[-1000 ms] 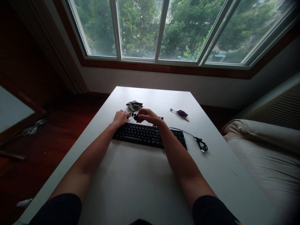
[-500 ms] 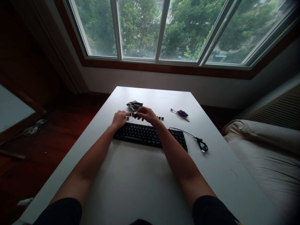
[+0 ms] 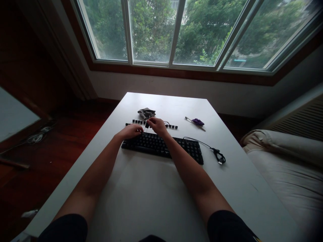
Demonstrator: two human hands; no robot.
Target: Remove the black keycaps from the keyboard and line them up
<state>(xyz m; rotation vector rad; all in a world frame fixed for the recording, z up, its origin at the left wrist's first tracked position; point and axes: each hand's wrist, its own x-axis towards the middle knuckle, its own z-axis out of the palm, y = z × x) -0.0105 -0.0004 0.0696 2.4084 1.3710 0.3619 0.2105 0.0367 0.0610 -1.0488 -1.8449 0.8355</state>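
Note:
A black keyboard (image 3: 161, 146) lies across the white table (image 3: 151, 195). My left hand (image 3: 131, 131) rests on its far left corner with the fingers curled together; what they hold, if anything, is hidden. My right hand (image 3: 157, 126) is just beside it over the keyboard's back edge, pinched on a thin wire tool with a small dark keycap (image 3: 146, 125) at its tip. Several loose black keycaps (image 3: 137, 121) lie in rows behind the keyboard, with more keycaps (image 3: 173, 126) to the right of my hands.
A crumpled grey cloth (image 3: 145, 112) lies behind the keycaps. A purple brush (image 3: 196, 121) sits at the back right, and the keyboard's coiled cable (image 3: 217, 154) lies to its right. A pale cushion (image 3: 285, 161) borders the table's right side; a window is beyond.
My left hand has drawn back onto the keyboard's corner, uncovering a row of keycaps behind it. My right hand has shifted slightly nearer, still pinching the tool.

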